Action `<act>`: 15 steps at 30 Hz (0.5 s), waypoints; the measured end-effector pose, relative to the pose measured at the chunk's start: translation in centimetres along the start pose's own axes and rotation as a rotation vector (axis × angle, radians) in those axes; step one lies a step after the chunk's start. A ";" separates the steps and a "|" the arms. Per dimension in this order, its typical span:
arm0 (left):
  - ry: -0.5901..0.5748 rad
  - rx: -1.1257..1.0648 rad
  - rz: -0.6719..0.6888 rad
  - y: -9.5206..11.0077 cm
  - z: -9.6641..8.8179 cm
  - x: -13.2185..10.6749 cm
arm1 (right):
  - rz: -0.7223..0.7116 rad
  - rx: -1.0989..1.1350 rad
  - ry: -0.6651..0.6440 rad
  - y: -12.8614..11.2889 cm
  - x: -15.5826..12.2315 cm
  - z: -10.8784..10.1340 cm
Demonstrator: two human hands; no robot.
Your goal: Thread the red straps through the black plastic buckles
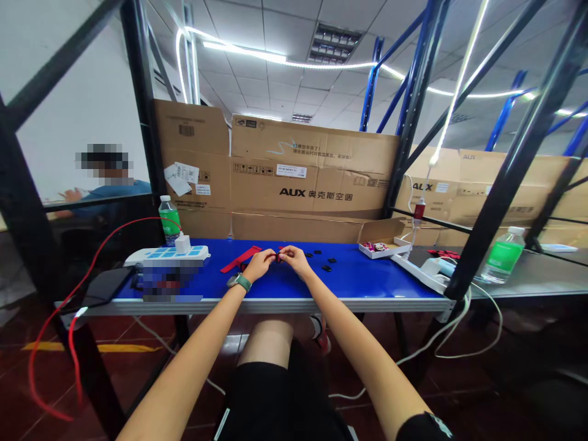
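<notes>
My left hand, with a green-banded watch on its wrist, is closed in a pinch above the blue table. Close beside it my right hand also pinches. Between the fingertips of both is a small dark piece with some red at it; its exact kind is too small to make out. A flat red strap lies on the table just left of my left hand. To the right of my right hand lie several small black pieces, one of them a black buckle-like part.
A white power strip and a green-labelled bottle stand at the left. A small open box with packets sits at the right back. Cardboard panels close off the rear. Dark metal posts flank the table; another person sits at far left.
</notes>
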State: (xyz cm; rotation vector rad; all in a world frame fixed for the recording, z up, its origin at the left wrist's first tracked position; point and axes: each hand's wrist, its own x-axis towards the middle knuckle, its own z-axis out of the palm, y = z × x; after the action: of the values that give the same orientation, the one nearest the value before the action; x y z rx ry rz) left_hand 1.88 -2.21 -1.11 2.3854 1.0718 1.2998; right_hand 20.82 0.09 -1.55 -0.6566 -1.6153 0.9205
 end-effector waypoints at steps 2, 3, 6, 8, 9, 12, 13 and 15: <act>-0.020 0.002 -0.010 0.1 0.0 -0.1 | 0.023 -0.025 0.009 -0.1 0.0 0.1; -0.028 -0.001 -0.013 0.1 0.1 -0.1 | 0.036 -0.051 0.019 -0.1 -0.1 0.1; -0.020 -0.030 -0.025 -0.1 0.4 -0.1 | 0.053 -0.168 0.057 0.2 -0.1 0.2; -0.001 -0.063 -0.028 -0.4 0.6 -0.2 | 0.021 -0.274 0.090 0.5 -0.2 0.1; 0.004 -0.074 -0.028 -0.4 0.6 -0.2 | -0.002 -0.318 0.094 0.6 -0.2 0.1; 0.002 -0.078 -0.024 -0.5 0.6 -0.3 | -0.044 -0.384 0.028 0.9 -0.2 0.0; 0.003 -0.074 -0.026 -0.4 0.5 -0.3 | -0.039 -0.392 0.004 0.9 -0.3 0.0; 0.002 -0.071 -0.031 -0.1 0.4 -0.4 | -0.031 -0.420 -0.008 0.9 -0.3 0.0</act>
State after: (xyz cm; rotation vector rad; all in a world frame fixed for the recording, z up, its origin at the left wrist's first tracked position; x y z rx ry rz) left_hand 1.97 -2.36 -1.63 2.3071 1.0411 1.3074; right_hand 20.86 0.34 -2.45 -0.9123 -1.8389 0.5621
